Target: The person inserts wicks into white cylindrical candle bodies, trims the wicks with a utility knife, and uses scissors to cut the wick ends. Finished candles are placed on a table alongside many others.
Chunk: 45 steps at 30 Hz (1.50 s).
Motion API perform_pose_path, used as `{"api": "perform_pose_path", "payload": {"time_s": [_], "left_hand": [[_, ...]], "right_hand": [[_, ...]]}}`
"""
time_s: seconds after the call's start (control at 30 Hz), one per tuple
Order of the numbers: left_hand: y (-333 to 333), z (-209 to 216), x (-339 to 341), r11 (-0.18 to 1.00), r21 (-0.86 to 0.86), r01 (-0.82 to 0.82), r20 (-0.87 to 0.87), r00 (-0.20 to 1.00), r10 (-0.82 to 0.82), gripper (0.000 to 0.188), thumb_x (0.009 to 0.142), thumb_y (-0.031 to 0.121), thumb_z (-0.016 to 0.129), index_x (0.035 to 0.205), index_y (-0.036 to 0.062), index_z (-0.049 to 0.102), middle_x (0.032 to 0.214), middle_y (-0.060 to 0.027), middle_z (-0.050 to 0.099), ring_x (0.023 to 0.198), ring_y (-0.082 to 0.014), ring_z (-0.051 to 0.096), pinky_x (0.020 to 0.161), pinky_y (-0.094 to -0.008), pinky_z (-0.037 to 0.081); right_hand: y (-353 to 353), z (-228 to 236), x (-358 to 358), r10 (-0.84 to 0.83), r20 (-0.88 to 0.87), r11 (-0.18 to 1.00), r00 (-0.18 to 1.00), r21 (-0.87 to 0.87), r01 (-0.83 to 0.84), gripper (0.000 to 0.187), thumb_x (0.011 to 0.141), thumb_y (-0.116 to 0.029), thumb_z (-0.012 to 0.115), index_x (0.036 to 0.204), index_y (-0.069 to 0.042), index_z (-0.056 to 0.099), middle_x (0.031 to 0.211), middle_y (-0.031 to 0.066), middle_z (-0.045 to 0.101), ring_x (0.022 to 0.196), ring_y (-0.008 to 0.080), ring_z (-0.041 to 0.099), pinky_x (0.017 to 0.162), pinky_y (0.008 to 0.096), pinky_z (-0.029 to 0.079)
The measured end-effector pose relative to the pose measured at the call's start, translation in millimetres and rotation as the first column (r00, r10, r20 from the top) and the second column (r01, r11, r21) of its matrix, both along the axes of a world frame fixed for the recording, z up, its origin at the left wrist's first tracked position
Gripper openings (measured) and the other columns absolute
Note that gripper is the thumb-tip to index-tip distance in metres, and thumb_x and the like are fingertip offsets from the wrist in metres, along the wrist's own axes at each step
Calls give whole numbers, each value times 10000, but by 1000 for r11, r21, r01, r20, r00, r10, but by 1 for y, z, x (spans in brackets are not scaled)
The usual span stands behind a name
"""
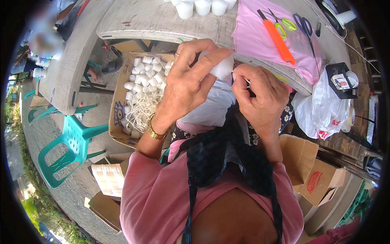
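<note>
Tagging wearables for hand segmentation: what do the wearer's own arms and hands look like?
Both hands are ungloved. Left hand: thin ring on a finger, gold-coloured linked wristband at the wrist. Right hand: no ring or wristband visible. Loose pink sleeves end near the elbows, leaving both forearms bare. No cables or markings visible on either arm.

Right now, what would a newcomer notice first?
Likely the orange tool on the pink cloth, upper right, and the teal chair, left. Then, at centre, the left hand holding a white piece, right hand beside it. Left of them: a box of small white pieces and tangled cord.
</note>
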<state>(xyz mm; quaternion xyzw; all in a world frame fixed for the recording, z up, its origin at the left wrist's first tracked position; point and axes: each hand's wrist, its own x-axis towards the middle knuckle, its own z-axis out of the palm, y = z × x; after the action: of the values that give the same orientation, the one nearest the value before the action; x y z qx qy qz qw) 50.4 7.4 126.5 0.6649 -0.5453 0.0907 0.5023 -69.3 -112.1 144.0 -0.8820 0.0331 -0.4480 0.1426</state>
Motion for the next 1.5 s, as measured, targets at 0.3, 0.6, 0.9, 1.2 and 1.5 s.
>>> {"api": "perform_pose_path", "payload": {"time_s": [0.3,0.6,0.9,1.2,1.5], "left_hand": [[5,7,5,999,40,-5,148,989,-1,548,626,-114,672,1126,109,671,1055,-84,563,926,-220,584,727,-317,509],[2,16,1,987,146,70,243,965,-104,499,646,-36,704,1125,91,639,1075,-87,564,961,-290,544,815,-377,484],[-2,13,-3,980,170,100,71,991,-114,501,635,10,773,1116,94,659,1106,-87,610,992,-254,611,805,-339,520],[10,9,4,950,219,221,-200,964,-178,502,637,54,817,1110,69,648,1139,-121,603,1043,-232,598,893,-359,499],[34,-16,23,947,-131,294,-621,720,-310,690,686,2,792,1297,39,473,1087,-100,611,1064,-206,568,950,-350,441]], "right_hand": [[-1,3,-6,96,-71,974,993,211,-79,140,759,35,663,880,-29,633,777,71,586,596,221,577,529,306,472],[-12,-2,-24,173,-1,874,985,460,-154,182,737,74,679,899,-9,661,765,63,613,640,141,595,581,243,474],[-23,-24,-26,370,165,582,915,727,-366,167,789,22,682,951,-16,677,769,57,632,654,99,583,586,221,464],[-9,-31,-19,344,181,328,921,896,-299,127,837,38,637,957,10,607,780,60,637,645,83,591,596,212,478],[-2,-37,-4,509,125,166,852,956,-240,102,847,63,617,930,16,581,858,60,613,766,91,581,683,220,477]]}}
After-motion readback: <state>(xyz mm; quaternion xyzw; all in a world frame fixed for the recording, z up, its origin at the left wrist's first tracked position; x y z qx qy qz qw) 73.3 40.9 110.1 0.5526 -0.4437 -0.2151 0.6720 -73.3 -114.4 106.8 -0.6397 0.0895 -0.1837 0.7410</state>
